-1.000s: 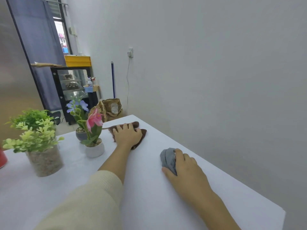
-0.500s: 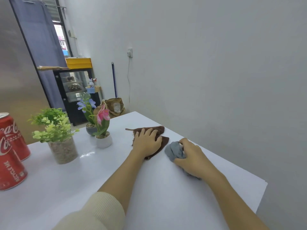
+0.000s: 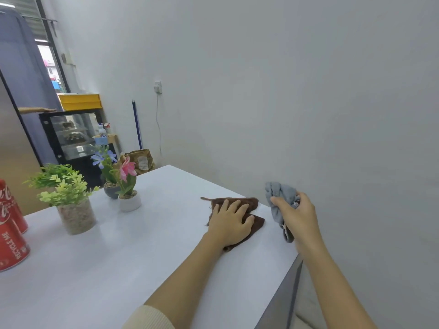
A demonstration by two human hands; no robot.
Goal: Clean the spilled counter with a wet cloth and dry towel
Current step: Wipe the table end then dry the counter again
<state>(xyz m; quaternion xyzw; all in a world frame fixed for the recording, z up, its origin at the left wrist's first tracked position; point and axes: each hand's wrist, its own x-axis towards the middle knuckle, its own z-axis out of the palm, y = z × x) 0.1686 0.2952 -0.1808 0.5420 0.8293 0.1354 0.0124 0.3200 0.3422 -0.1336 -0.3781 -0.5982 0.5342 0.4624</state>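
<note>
A brown cloth [image 3: 251, 202] lies flat on the white counter [image 3: 133, 257] near its right edge. My left hand [image 3: 229, 220] rests on it with fingers spread and straight. My right hand [image 3: 298, 216] grips a bunched grey cloth [image 3: 276, 193] and holds it up off the counter, past the right edge. One end of the grey cloth hangs down below my fist.
Two small potted flowers [image 3: 126, 186] and a green plant in a glass pot [image 3: 71, 200] stand at the back left. Two red soda cans [image 3: 9, 231] sit at the far left. A grey wall runs close along the counter's right side.
My right hand has lifted the grey cloth off the counter and carried it to the right, beyond the edge. My left hand stays on the brown cloth.
</note>
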